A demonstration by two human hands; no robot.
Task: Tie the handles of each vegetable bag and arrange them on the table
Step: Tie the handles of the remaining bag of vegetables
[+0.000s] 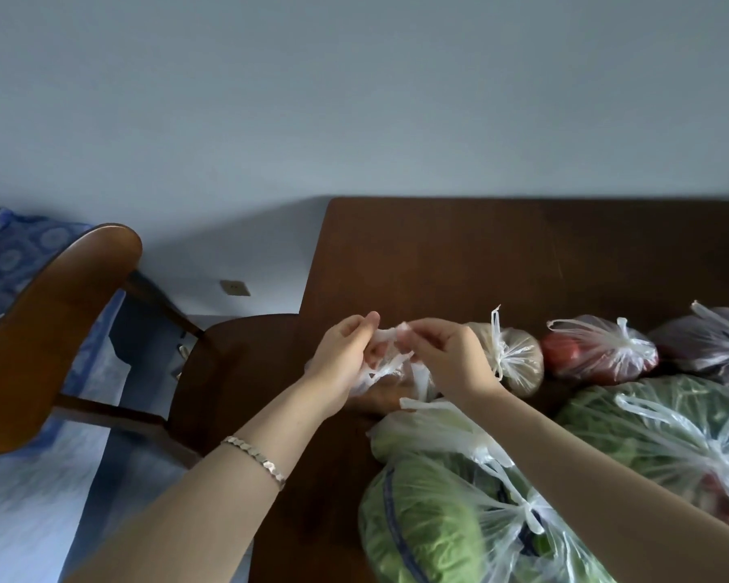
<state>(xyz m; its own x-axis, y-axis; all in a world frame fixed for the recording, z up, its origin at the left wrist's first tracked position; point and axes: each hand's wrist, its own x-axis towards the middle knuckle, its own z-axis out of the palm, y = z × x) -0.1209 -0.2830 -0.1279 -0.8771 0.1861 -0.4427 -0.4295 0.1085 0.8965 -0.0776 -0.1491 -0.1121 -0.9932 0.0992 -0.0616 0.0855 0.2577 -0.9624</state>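
Near the table's left edge my left hand (pixel 346 351) and my right hand (pixel 447 355) each pinch a white handle of a clear plastic bag (pixel 390 372); the handles cross between my fingers. My hands hide most of this bag and what it holds. To its right stand tied bags in a row: a brown one (pixel 518 359), a red one (pixel 598 351) and a dark purple one (pixel 716 342). Tied bags of green leafy vegetables lie nearer me, one (pixel 438 528) at the front and one (pixel 670 427) at the right.
The dark wooden table (pixel 459 254) runs back to a pale wall. A wooden chair (pixel 60 321) stands at the table's left side, its seat tucked close to the edge. Blue patterned fabric (pixel 13 263) lies behind the chair.
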